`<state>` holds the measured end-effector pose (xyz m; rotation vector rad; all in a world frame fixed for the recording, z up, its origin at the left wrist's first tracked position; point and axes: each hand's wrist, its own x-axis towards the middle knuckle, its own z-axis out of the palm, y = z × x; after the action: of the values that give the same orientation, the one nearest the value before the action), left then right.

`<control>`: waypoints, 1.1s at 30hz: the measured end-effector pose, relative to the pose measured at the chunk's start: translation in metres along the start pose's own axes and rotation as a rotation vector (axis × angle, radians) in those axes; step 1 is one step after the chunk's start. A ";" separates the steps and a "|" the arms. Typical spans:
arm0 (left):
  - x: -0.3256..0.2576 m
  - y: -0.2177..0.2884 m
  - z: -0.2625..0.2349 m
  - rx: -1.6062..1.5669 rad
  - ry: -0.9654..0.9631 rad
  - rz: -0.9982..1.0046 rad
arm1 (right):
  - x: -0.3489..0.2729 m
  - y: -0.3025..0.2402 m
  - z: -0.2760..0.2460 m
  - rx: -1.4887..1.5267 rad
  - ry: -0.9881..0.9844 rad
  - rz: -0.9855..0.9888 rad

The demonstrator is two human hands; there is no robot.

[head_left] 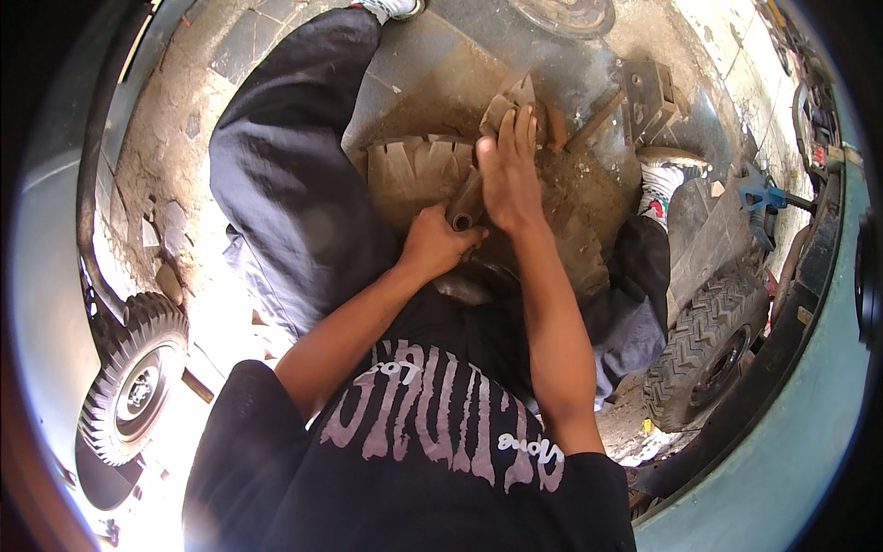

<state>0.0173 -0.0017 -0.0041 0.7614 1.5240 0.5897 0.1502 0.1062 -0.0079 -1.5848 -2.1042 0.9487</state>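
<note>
My left hand (439, 244) is wrapped round a rusty metal tube (464, 213), its open end facing me. Just to the right, my right hand (510, 179) has its fingers stretched out and its thumb apart. It lies against a grey-brown, pointed piece (511, 97) whose kind I cannot make out; part of it is under the palm and fingers. Between my spread legs, below both hands, is a large dusty brown round thing with chunky lugs (418, 164), like a tyre. My hands and the tube cover part of it.
Treaded wheels stand at left (138, 386) and right (708, 350), beside bluish vehicle panels. A rusty metal bracket (648, 97) lies beyond my right foot, with a blue tool (762, 198) farther right. A round metal disc (570, 11) is at the far edge.
</note>
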 end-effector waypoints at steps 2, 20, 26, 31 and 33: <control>-0.003 -0.012 0.002 0.202 0.133 0.079 | -0.032 -0.016 0.005 0.049 -0.046 -0.023; -0.018 -0.015 0.002 -0.331 -0.088 -0.221 | -0.043 -0.022 -0.003 -0.135 -0.139 -0.115; -0.008 -0.033 0.006 -0.475 -0.095 -0.277 | -0.047 -0.031 0.002 -0.205 -0.153 -0.111; -0.013 -0.033 0.021 -0.143 0.138 -0.104 | -0.063 -0.035 -0.008 -0.226 -0.242 -0.091; -0.023 -0.008 0.011 -0.351 0.009 -0.177 | -0.019 -0.014 0.000 -0.206 -0.128 -0.087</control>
<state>0.0275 -0.0249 0.0040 0.3528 1.4273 0.7035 0.1460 0.0863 0.0041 -1.5481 -2.4061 0.8485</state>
